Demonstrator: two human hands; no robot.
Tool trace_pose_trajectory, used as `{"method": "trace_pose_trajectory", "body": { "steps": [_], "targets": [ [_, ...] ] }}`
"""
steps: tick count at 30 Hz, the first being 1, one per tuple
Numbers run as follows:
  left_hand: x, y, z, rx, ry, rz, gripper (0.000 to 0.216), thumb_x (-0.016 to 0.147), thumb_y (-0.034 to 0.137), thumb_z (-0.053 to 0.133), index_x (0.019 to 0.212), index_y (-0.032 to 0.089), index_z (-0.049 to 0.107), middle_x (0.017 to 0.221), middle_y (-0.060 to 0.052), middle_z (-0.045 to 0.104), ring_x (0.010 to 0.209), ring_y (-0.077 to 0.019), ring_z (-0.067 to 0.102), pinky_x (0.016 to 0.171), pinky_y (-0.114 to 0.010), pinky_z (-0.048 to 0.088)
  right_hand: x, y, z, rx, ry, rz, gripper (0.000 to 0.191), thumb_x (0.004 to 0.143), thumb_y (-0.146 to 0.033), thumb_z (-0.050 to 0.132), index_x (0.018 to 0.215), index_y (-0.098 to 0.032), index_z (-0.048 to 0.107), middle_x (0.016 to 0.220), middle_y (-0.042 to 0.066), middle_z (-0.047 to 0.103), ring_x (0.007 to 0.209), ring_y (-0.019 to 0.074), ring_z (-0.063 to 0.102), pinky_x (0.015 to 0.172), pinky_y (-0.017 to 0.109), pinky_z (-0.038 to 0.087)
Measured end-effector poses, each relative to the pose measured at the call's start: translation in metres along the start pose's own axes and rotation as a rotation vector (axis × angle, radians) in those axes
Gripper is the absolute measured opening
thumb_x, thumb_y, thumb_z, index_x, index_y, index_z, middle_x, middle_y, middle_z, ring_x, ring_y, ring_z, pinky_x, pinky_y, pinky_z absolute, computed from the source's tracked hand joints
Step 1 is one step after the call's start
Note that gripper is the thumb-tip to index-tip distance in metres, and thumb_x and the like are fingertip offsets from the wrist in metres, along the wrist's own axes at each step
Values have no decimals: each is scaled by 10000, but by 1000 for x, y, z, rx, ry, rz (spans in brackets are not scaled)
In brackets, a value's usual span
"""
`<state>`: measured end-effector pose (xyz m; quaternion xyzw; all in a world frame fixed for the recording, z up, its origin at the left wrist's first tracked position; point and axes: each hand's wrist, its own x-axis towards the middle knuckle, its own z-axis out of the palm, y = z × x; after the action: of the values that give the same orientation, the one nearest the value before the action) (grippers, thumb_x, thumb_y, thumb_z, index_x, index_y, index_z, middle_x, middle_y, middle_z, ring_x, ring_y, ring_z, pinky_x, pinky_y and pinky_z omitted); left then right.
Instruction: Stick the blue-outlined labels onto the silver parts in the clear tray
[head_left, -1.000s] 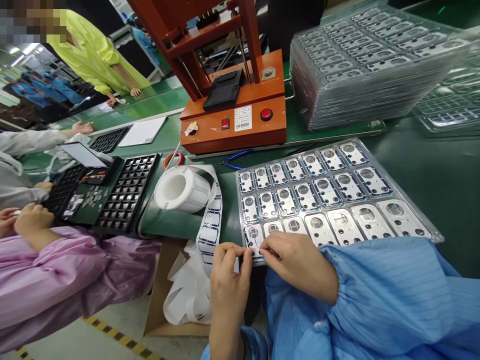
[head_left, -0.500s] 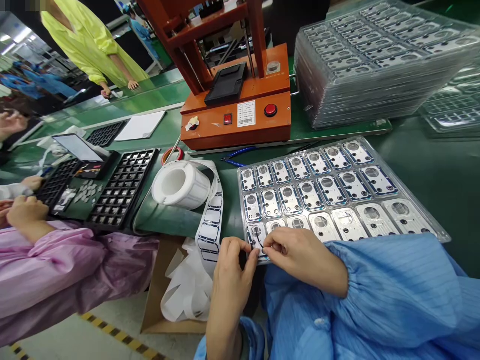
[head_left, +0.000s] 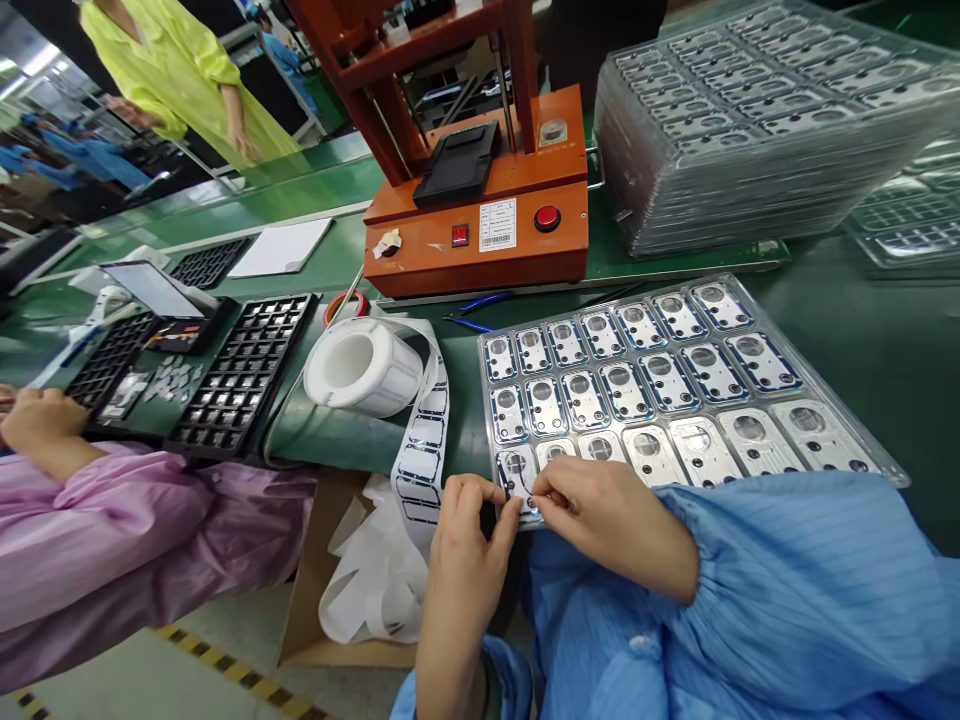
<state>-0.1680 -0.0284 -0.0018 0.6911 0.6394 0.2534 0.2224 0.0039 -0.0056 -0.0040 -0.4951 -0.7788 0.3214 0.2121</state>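
Observation:
A clear plastic tray [head_left: 847, 440] holds rows of silver metal plates with round windows. The plates in the two far rows carry dark blue outlines; most in the near row look bare. Over the near-left metal plate [head_left: 515, 464], my left hand [head_left: 469, 535] and my right hand [head_left: 619, 520] pinch a thin dark adhesive frame [head_left: 526, 486], fingertips close together. Part of the frame is hidden by my fingers. Left of the tray stands a white roll of adhesive frames [head_left: 367, 368], its printed strip [head_left: 421, 450] hanging over the table edge.
An orange press [head_left: 480, 240] stands behind, with blue-handled pliers [head_left: 480, 310] before it. Stacked clear trays [head_left: 750, 170] rise at back right. A cardboard box [head_left: 307, 610] with white backing tape sits below. At left, a co-worker's pink sleeve [head_left: 150, 530] is near black trays [head_left: 247, 370].
My hands stay nearly in place over the same plate, still pinching the frame. The view shifts slightly. The yellow-clad person at the back has moved their hands.

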Motion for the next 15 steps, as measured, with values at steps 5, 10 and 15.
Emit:
{"method": "trace_pose_trajectory", "body": {
  "steps": [5, 10, 15],
  "targets": [
    [-1, 0, -1, -17, -1, -4, 87, 840, 216, 557, 773, 219, 502, 797, 0, 515, 765, -160, 558, 725, -292, 460, -1, -3, 1, -49, -6, -17, 118, 855, -148, 552, 743, -180, 572, 713, -12, 607, 648, 138, 576, 574, 255, 355],
    [-4, -7, -4, -80, -63, -22, 78, 840, 176, 545, 777, 215, 521, 794, -5, 533, 767, -150, 555, 728, -273, 454, -2, 0, 11, -75, -22, 5, 160, 839, -108, 523, 712, -197, 564, 687, -6, 626, 619, 171, 618, 549, 279, 372],
    [-1, -22, -4, -120, -47, -12, 105, 762, 108, 581, 748, 209, 557, 795, -13, 547, 754, -158, 531, 717, -277, 416, 5, 0, 14, -59, -38, 8, 148, 840, -114, 529, 745, -213, 586, 741, 4, 659, 665, 192, 644, 572, 287, 411]
  ]
}}
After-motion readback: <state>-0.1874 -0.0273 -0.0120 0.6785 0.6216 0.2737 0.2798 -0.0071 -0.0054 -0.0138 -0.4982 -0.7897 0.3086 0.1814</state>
